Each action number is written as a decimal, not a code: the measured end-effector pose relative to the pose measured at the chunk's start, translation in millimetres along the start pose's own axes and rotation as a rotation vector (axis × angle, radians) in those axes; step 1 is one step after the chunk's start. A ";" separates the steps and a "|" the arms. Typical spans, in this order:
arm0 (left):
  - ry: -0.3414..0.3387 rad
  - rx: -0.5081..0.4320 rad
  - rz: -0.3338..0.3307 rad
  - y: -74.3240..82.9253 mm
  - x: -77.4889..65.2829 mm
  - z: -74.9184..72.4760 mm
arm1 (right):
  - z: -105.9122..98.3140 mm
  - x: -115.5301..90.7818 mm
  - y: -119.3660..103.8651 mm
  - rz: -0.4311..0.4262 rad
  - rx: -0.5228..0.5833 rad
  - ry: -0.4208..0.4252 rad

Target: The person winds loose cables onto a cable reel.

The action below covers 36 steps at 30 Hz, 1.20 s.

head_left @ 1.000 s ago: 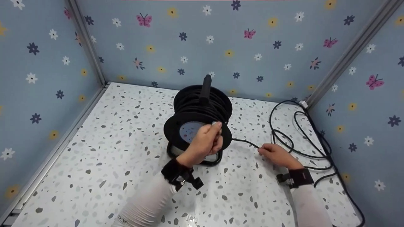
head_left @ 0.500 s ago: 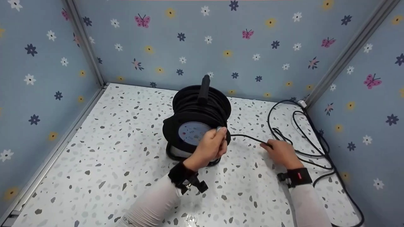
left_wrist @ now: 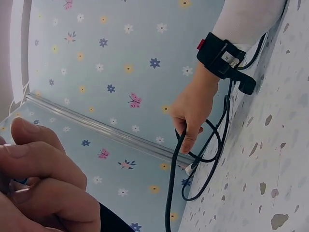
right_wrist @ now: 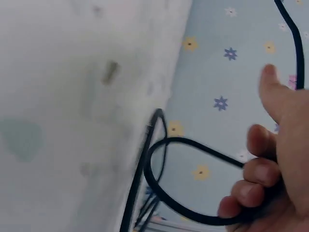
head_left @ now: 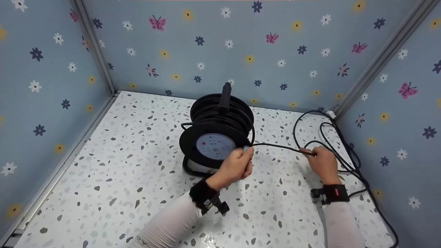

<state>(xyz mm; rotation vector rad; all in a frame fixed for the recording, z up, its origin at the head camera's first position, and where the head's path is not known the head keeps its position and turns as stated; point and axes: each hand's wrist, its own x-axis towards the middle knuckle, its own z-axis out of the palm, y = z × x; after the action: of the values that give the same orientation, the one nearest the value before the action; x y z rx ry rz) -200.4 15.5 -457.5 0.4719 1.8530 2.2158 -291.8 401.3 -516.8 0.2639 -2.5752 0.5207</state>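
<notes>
A black cable reel (head_left: 217, 126) stands on the speckled tabletop, wound with black cable and topped by a black handle (head_left: 225, 98). Its front disc carries a pale socket panel (head_left: 213, 146). My left hand (head_left: 236, 167) grips a small pale knob (head_left: 246, 148) at the disc's lower right edge; the fingers mostly hide it. Off to the right, my right hand (head_left: 324, 163) holds the cable (head_left: 277, 146) that runs to the reel. In the right wrist view, that hand's fingers curl round the cable (right_wrist: 164, 193), which loops below them.
Loose cable loops (head_left: 320, 124) lie on the right side of the table, along the right wall (head_left: 406, 137). A small white piece (head_left: 330, 114) sits in the back right corner. Patterned walls (head_left: 206, 48) with metal posts enclose the left, back and right.
My left hand has moved right and down with the knob as the reel's disc turned. The right hand has shifted right and slightly up, and the cable between it and the reel is longer.
</notes>
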 end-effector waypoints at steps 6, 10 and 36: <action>0.026 0.001 0.002 1.6 -2.3 1.2 | -7.8 23.3 24.9 0.171 0.157 -0.145; 0.051 -0.006 0.004 3.1 -1.7 3.5 | -32.6 53.8 46.0 0.274 0.319 -0.327; 0.025 0.053 -0.044 -16.1 -2.4 4.3 | -137.0 95.0 85.0 0.228 -0.338 -0.361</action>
<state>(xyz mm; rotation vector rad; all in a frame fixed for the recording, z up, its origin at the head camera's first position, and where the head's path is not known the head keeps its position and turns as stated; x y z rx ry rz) -197.1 21.6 -472.8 0.4105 1.9207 2.1590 -337.8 526.1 -385.3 -0.0624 -3.0087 0.1120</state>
